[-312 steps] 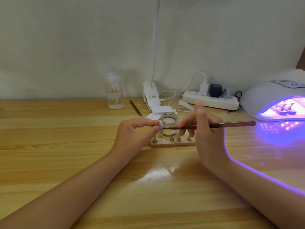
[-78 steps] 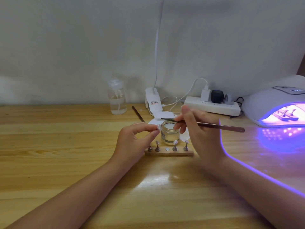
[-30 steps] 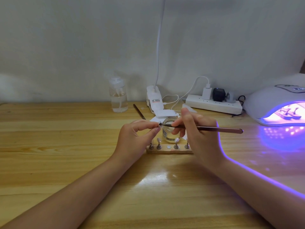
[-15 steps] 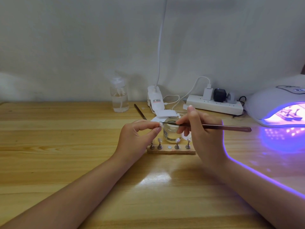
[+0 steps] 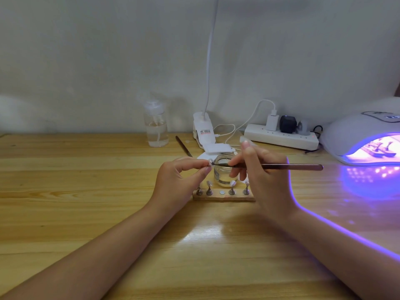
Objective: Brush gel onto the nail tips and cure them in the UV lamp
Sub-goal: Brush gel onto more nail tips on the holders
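Note:
My left hand (image 5: 179, 180) pinches a small nail tip (image 5: 210, 162) between thumb and forefinger, just left of a clear glass gel jar (image 5: 224, 173). My right hand (image 5: 264, 176) grips a dark thin brush (image 5: 287, 167) like a pen, and its bristle end touches the nail tip. In front of the jar lies a wooden holder strip (image 5: 223, 197) with several small metal stands, some carrying nail tips. At the far right a white UV lamp (image 5: 363, 135) glows purple, with stands visible inside its opening.
A clear pump bottle (image 5: 156, 126) stands at the back. A white clip lamp base (image 5: 204, 132) with its cable, a white power strip (image 5: 281, 138) with plugs, a second thin tool (image 5: 183, 146) and a white lid (image 5: 216, 148) lie behind the jar.
The brush tip went from the jar's rim to the nail tip pinched in my left hand and strokes it. The left hand has stayed nearly still.

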{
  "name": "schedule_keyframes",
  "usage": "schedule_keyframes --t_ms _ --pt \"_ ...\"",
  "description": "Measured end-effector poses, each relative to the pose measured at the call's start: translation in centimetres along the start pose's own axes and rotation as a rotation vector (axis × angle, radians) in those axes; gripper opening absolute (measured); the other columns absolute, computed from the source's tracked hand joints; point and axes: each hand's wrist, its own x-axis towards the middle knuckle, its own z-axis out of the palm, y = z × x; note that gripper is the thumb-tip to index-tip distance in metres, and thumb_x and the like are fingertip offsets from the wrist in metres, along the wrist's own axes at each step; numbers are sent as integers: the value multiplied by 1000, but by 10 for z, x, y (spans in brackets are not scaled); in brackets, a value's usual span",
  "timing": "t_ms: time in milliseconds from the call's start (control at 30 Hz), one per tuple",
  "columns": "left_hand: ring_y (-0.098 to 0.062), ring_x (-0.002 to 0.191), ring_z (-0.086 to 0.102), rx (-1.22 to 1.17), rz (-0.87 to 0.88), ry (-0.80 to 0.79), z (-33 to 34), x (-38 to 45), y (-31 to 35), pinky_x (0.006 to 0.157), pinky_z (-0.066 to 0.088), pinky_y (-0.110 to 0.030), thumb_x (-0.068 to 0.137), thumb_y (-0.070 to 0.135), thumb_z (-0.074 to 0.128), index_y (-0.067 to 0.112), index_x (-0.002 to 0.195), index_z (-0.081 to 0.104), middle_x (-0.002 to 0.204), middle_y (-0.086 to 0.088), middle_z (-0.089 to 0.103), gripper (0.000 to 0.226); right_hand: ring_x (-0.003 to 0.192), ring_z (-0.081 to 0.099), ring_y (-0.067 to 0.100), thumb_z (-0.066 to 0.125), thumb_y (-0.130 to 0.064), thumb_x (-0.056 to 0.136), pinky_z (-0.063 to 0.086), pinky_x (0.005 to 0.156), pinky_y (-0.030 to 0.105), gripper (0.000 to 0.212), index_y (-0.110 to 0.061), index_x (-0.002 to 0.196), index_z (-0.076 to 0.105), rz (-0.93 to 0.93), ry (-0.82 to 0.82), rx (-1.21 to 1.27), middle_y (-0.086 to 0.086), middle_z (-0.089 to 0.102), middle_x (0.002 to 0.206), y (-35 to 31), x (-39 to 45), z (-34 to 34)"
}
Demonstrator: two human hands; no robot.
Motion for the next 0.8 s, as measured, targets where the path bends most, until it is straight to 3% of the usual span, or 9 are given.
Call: schedule_keyframes --t_ms 167,333,600,700,800 --pt "10 77 60 -12 -4 0 0 -1 0 72 40 -2 75 6 71 26 80 69 79 14 66 22 41 52 3 47 -7 94 39 49 10 40 -8 59 66 3 27 31 -6 59 46 1 0 -1" --pt "4 77 61 -23 -11 -9 0 -2 1 72 42 -4 75 6 71 24 81 70 80 8 68 19 48 54 -1 46 -13 94 41 53 10 36 -11 65 66 -27 17 1 -5 60 52 0 1 -1" --pt "3 77 61 -12 -21 -11 -1 -2 2 75 50 -21 76 8 71 29 75 70 78 10 68 21 48 56 4 47 -12 93 44 53 14 34 -7 67 68 -3 -7 -49 6 63 55 0 1 1" --pt "4 78 61 -13 -27 -7 -1 -2 2 77 49 -18 76 8 71 30 75 69 78 11 68 22 44 54 3 47 -8 94 41 51 12 37 -9 63 67 8 9 -17 -6 60 50 0 1 -1" --pt "4 79 61 -10 -27 -5 0 -2 2 76 48 -15 76 8 71 30 74 69 78 12 68 22 41 52 3 47 -7 94 40 49 12 40 -11 59 65 17 26 -10 -7 59 46 1 2 -2"
